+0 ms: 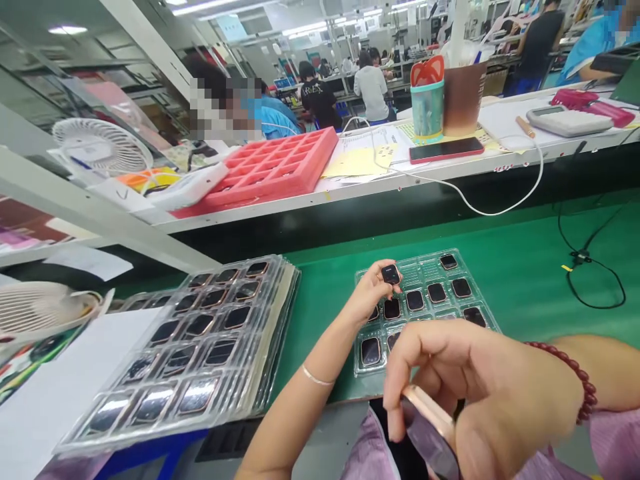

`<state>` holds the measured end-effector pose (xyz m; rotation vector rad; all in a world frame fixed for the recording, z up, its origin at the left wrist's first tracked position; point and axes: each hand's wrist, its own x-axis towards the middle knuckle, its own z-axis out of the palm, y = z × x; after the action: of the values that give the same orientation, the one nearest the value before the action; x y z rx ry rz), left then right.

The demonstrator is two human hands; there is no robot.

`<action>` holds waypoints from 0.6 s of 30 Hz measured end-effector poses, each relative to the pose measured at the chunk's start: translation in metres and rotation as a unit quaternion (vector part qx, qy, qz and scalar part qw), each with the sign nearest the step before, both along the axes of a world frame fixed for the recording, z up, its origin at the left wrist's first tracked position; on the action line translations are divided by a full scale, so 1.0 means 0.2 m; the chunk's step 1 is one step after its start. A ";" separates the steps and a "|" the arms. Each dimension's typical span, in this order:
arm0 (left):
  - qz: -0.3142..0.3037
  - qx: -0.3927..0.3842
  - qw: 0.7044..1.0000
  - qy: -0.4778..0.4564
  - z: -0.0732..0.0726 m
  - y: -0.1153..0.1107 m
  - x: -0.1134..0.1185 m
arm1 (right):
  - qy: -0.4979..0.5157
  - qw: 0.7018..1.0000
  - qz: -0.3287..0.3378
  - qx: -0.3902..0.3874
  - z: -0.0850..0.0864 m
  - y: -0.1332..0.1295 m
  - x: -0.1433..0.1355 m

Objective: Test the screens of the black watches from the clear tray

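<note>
My left hand (373, 290) reaches forward and pinches a small black square watch case (391, 274) over the far left part of a clear plastic tray (425, 267) that lies on the green belt. Several more black cases sit in that tray's pockets. Close to the camera, my right hand (475, 387) grips a rose-gold watch case (431, 432) with a dark screen, held tilted above my lap. A red bead bracelet is on my right wrist.
A stack of clear trays (200, 333) filled with cases stands to the left. Behind the green belt (525, 260) a white bench carries a red foam tray (270, 170), a phone (446, 149), cups, papers and a white cable. People work further back.
</note>
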<state>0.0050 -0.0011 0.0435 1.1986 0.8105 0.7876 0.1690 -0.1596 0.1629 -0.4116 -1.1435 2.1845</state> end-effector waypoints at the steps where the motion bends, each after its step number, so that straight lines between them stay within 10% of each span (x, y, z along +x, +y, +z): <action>1: -0.004 -0.006 1.000 0.003 -0.04 0.00 0.01 | -0.007 1.000 -0.007 0.009 0.01 -0.01 0.00; 9: 0.008 -0.023 1.000 0.015 -0.05 -0.03 -0.01 | -0.006 0.999 -0.043 0.004 0.07 -0.01 0.03; 18: 0.008 0.007 1.000 0.016 0.04 -0.12 -0.04 | -0.154 0.951 -0.270 -0.006 -0.40 0.50 0.23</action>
<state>-0.0027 -0.0253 0.0514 1.2213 0.8424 0.7910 0.2160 -0.0598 0.0822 -0.9736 -1.0210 1.6813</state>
